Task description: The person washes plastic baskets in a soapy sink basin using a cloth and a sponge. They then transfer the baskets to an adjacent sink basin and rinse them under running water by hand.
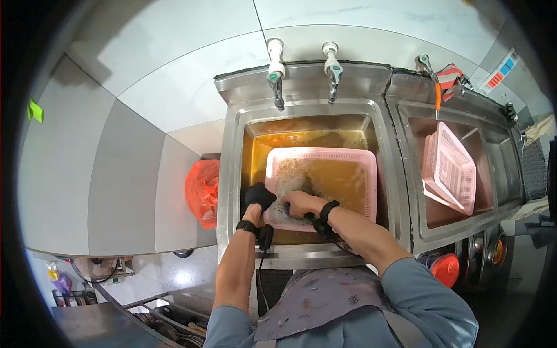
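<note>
A pink plastic basket (371, 191) sits in the left steel sink, surrounded by murky brownish water with foam inside it. My left hand (259, 197), covered in black, is closed at the basket's left rim; the covering hides its separate fingers. Over the foamy left part of the basket, my right hand (303, 204) is bare, with its fingers curled inward. Something dark shows beside and under those fingers, too unclear to name. Both wrists wear black bands, with small black devices attached by cables.
Two taps (275, 81) stand behind the left sink (394, 174). More pink baskets (449, 168) lean in the right sink, under an orange hose (437, 98). A red plastic bag (203, 191) hangs at the left, and a red container (445, 269) stands below right.
</note>
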The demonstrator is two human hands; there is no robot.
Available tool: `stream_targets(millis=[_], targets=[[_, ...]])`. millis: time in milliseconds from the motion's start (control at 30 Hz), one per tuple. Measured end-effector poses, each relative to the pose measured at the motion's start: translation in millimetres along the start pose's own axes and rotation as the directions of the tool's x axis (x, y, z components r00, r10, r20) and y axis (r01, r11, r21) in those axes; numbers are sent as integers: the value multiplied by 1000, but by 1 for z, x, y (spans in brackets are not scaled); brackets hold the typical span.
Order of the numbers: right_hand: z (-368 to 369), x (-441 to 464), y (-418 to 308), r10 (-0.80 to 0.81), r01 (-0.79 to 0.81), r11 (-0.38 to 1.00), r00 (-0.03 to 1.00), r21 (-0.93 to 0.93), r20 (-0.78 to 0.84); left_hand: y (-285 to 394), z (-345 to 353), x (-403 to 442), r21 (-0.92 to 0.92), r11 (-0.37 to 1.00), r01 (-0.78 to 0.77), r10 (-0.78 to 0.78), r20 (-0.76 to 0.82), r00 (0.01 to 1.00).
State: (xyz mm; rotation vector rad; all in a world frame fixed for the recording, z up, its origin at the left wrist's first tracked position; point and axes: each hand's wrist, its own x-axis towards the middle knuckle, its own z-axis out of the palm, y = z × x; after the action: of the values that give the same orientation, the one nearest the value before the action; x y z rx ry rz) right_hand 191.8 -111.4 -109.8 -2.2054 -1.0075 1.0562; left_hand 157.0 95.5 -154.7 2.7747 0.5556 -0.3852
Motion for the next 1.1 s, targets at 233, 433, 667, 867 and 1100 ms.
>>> stream_targets(millis=[233, 433, 667, 867, 1100], targets=[[-9, 21, 12, -426, 304, 890, 819, -339, -385, 3, -26, -12, -312, 943, -110, 110, -20, 994], [-33, 2, 10, -257, -1, 833, 885, -553, -388, 10, -27, -42, -355, 918, -174, 84, -256, 963], [-41, -14, 52, -186, -90, 842, 877, -532, -444, 32, -41, -69, -577, 805, -141, -41, -290, 956], [-39, -35, 118, 12, -374, 846, 727, -381, -686, 30, -29, -64, -622, 761, -181, -28, -311, 950], [-36, -15, 108, 502, -494, 847, 621, 196, -603, 56, -49, -81, -662, 745, -80, -105, -235, 966]])
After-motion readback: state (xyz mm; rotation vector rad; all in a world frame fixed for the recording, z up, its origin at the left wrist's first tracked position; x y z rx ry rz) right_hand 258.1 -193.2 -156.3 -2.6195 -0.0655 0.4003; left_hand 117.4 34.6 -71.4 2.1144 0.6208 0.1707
